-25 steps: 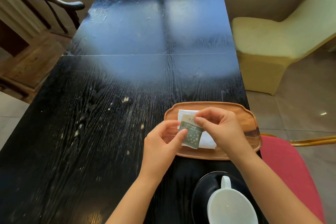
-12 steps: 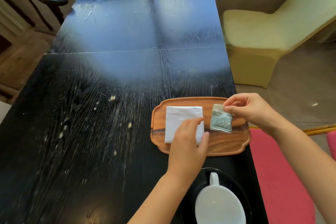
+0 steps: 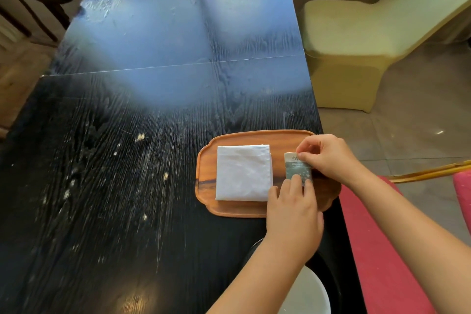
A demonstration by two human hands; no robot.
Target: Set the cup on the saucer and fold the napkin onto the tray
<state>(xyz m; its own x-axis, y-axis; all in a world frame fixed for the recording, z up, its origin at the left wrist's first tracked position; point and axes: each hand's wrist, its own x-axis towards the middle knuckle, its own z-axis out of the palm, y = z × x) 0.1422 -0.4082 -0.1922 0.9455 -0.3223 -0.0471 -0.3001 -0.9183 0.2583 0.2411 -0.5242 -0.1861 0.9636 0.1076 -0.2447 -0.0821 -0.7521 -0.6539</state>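
Note:
A folded white napkin lies flat on the left half of the wooden tray. To its right on the tray is a small green-grey packet. My right hand pinches the packet's top edge. My left hand reaches over the tray's near rim with its fingertips on the packet's lower edge. At the bottom of the view, the white cup stands on the dark saucer, mostly hidden behind my left forearm.
The tray sits near the right edge of the long black table. A red-cushioned chair is close on the right, a pale yellow chair farther back, and a dark wooden chair at the far left.
The packet has come down from the air onto the right side of the tray. My left hand left the napkin and moved right to the packet.

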